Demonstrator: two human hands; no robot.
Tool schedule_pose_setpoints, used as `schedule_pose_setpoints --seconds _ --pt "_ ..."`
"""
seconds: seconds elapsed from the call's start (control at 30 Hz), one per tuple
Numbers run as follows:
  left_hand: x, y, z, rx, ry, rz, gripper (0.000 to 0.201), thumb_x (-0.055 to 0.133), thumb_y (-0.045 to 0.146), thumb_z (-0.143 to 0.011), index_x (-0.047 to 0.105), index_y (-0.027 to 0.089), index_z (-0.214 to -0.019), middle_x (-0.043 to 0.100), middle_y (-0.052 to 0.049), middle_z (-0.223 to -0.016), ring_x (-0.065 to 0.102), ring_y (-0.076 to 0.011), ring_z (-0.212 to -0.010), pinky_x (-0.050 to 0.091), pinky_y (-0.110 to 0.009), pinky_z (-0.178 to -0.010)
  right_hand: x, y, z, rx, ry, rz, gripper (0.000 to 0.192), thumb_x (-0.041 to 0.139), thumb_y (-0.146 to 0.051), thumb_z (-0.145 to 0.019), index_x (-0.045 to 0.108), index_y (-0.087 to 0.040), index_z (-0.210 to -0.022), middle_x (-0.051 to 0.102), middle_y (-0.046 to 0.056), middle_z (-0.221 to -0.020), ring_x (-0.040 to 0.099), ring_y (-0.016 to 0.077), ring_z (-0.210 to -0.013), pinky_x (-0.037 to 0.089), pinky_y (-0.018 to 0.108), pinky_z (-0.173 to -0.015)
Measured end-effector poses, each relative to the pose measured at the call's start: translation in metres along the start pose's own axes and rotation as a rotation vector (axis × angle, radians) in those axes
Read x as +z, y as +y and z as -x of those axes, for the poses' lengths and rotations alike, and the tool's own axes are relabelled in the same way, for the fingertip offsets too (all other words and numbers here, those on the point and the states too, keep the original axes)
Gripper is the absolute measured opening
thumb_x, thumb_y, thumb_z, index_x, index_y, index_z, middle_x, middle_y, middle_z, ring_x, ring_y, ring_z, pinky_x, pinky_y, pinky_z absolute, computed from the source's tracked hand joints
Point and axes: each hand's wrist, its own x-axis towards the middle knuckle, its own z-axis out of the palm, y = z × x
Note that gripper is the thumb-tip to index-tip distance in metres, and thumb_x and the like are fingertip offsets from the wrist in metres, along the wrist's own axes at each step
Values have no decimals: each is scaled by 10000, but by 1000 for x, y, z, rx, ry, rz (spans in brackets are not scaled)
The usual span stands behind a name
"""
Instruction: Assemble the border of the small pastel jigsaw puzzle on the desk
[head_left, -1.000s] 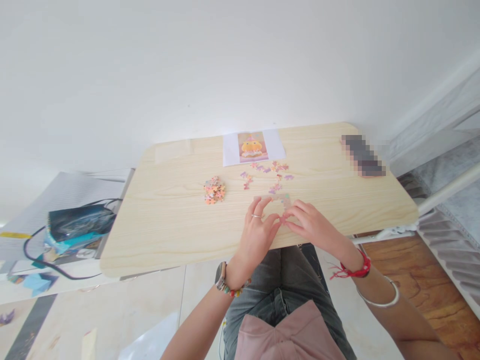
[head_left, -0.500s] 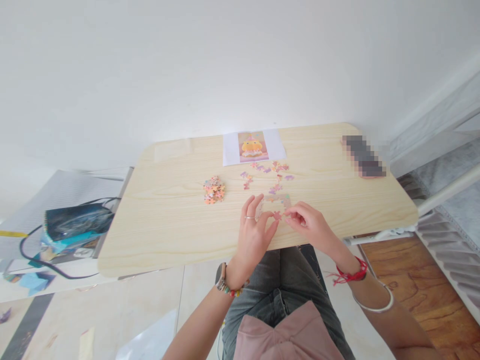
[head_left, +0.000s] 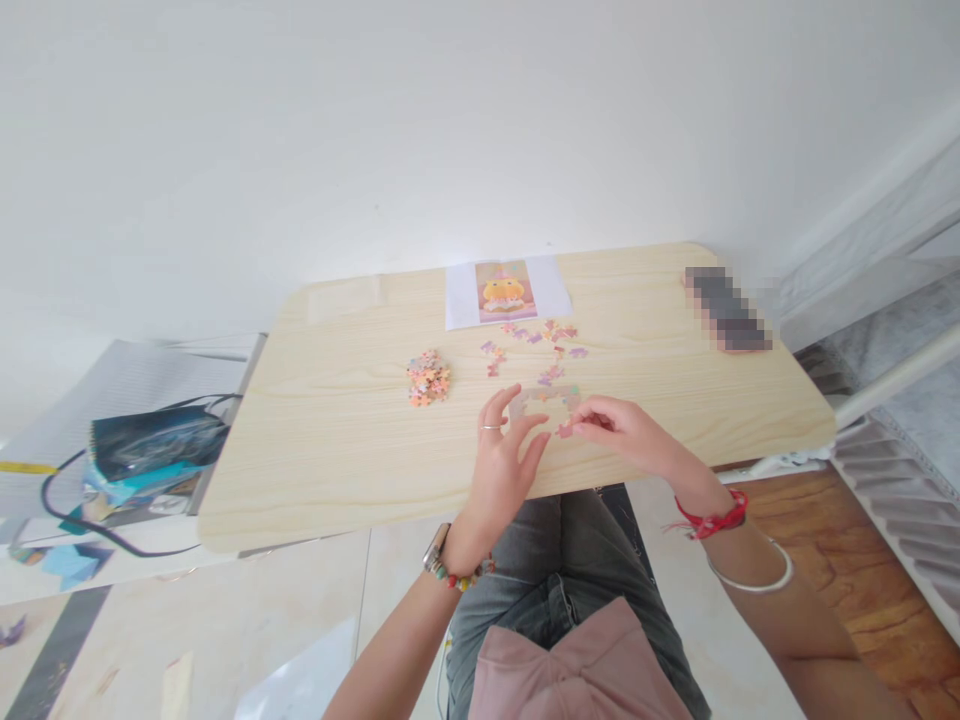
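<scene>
Head view: right hand (head_left: 626,440) pinches a pink puzzle piece (head_left: 564,430) at the fingertips, just above the desk (head_left: 337,440). Left hand (head_left: 501,462) rests fingers spread, holding nothing, beside the partly assembled puzzle frame (head_left: 546,398). Loose pieces (head_left: 428,379) lie further left

The dark oblong thing (head_left: 726,309) at the far right of the table (head_left: 337,450) is showing only as blurred squares, so its kind cannot be told. The left hand (head_left: 501,462) is covering the near left corner of the part-built puzzle (head_left: 546,402). The piece (head_left: 564,429) at the right hand's (head_left: 626,440) fingertips is too small to make out. The pile of pieces (head_left: 428,379) is blending into specks. The right forearm is running off the bottom edge.
</scene>
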Motion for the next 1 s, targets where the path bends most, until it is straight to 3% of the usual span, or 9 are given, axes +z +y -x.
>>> schedule_pose_setpoints --seconds 0.13,0.37,0.7,0.87,1.0 --pt "-2 4 -2 101 -89 -19 151 530 202 -824 593 224 -959 384 -98 -1296 341 -269 -1238 447 -460 -914 -14 -7 -2 16 -145 151 169 498 -296 -810 617 -178 -790 612 4 -717 516 126 -619 389 244 -553" --pt "-4 9 0 223 -147 -60 172 537 158 -810 583 209 -967 362 -108 -1298 278 -290 -1272 405 -501 -970 -21 -7 -9 22 -311 163 165 497 -284 -803 618 -173 -788 624 7 -743 548 141 -675 401 255 -603" --pt "-5 12 -3 250 -200 -80 131 526 128 -808 601 210 -876 324 -78 -1325 243 -294 -1279 380 -504 -981 -25 -3 -15 100 -368 117 188 531 -305 -768 645 -156 -770 665 33 -779 579 169 -715 409 268 -643" --pt "3 10 -5 149 -214 36 109 520 167 -816 619 200 -850 342 -98 -1315 309 -272 -1249 420 -454 -936 -22 4 -14 112 -328 75 189 529 -318 -778 633 -161 -772 654 22 -756 570 161 -695 405 267 -627" --pt "10 10 -5 -18 -177 126 87 542 192 -810 628 186 -821 363 -107 -1299 373 -252 -1213 448 -397 -882 -14 9 0 52 -61 148 224 572 -334 -765 600 -171 -917 582 -1 -702 502 125 -598 394 243 -552"
